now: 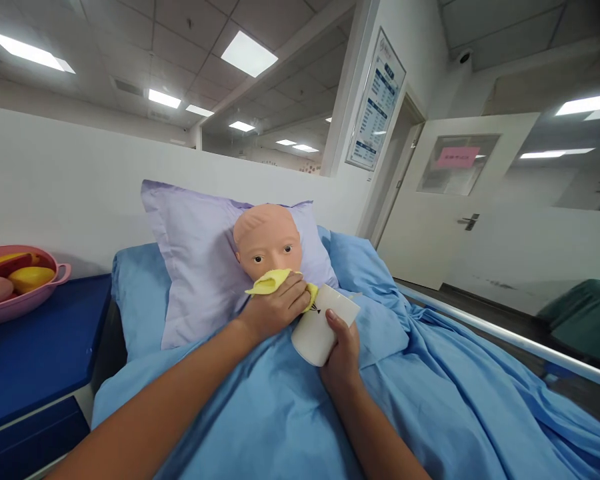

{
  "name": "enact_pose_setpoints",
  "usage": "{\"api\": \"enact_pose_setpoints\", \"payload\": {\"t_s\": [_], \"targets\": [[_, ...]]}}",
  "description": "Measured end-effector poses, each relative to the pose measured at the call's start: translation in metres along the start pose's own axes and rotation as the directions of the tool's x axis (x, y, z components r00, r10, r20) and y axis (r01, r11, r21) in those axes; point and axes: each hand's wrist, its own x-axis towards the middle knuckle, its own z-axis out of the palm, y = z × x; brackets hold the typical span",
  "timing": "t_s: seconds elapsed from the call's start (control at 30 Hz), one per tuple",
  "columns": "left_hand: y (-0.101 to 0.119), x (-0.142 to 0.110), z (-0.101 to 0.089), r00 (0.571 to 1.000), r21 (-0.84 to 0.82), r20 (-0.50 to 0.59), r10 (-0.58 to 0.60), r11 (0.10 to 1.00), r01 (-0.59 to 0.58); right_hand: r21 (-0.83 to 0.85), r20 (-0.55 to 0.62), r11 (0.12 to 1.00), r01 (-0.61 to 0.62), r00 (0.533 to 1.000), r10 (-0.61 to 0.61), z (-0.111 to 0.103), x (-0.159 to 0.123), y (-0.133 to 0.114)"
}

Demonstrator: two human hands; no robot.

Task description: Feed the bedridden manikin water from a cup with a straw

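Blue-covered bed, mannequin on lavender pillow, pink basket on blue cabinet top

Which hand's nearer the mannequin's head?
Left. The left hand holds a yellow cloth at the lower face of the mannequin's head; the right hand is farther off, below and to the right, gripping a tilted white cup.

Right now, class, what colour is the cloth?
The cloth is yellow, seen best in the head view.
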Motion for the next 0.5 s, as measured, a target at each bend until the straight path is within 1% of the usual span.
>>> {"api": "enact_pose_setpoints", "payload": {"t_s": [0.07,0.2,0.27,0.33,0.4,0.43,0.5], "targets": [[0.004,-0.008,0.002,1.0,0.033,0.028,-0.005,0.999,0.004,-0.02,-0.009,1.0,-0.015,1.0,0.015,-0.001,0.0,0.001],[0.012,-0.023,-0.003,0.994,-0.012,0.099,-0.045,0.999,0.047,-0.051,-0.025,0.998,-0.022,0.999,0.021,-0.004,0.001,0.003],[0.012,-0.028,-0.008,0.986,-0.045,0.161,-0.029,0.998,0.037,-0.063,-0.023,0.998,-0.027,0.999,0.026,-0.005,0.001,0.003],[0.007,-0.036,-0.017,0.969,-0.066,0.248,-0.004,0.998,0.021,-0.074,-0.022,0.996,-0.049,0.999,0.047,-0.003,0.001,0.001],[-0.007,-0.049,-0.034,0.942,-0.062,0.336,0.001,0.998,0.021,-0.102,-0.037,0.991,-0.089,0.996,0.086,0.0,0.0,-0.001],[-0.016,-0.058,-0.048,0.931,-0.05,0.365,-0.008,0.998,0.029,-0.123,-0.054,0.987,-0.106,0.994,0.1,0.002,0.0,-0.002],[-0.039,-0.081,-0.087,0.929,-0.015,0.366,-0.052,0.998,0.062,-0.189,-0.076,0.975,-0.12,0.991,0.107,0.003,-0.002,-0.002]]}}
